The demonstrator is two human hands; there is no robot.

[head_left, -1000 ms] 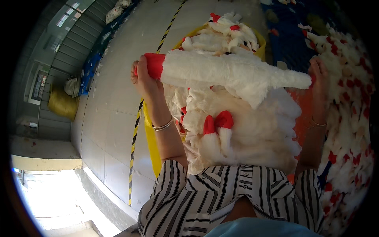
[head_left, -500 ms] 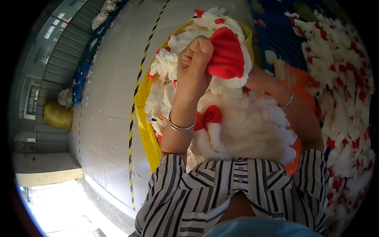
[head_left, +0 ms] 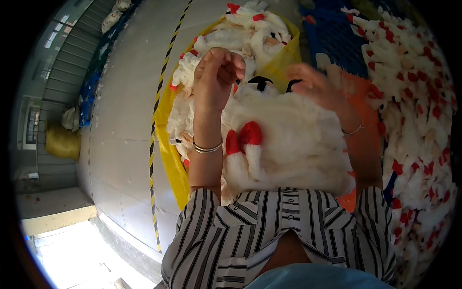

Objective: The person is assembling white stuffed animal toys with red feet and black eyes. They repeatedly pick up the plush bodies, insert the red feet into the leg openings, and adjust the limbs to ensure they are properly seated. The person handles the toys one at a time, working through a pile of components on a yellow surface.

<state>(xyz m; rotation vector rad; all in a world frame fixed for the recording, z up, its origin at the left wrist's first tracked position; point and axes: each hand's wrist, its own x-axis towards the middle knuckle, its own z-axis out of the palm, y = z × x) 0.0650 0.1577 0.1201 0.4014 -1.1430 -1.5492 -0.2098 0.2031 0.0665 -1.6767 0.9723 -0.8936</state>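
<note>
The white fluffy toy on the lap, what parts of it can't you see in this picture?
- White plush toy, head view: its face is hidden behind the left hand and right hand; only dark patches peek out.
- Left hand: whether it grips anything, fingers curl away.
- Right hand: blurred.
- Toy's lower edge: covered by the striped shirt.

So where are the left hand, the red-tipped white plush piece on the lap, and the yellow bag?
left hand (head_left: 217, 77), head view, back of the fist.
red-tipped white plush piece (head_left: 244, 144), head view, its red tips.
yellow bag (head_left: 169, 154), head view, left wall.
</note>
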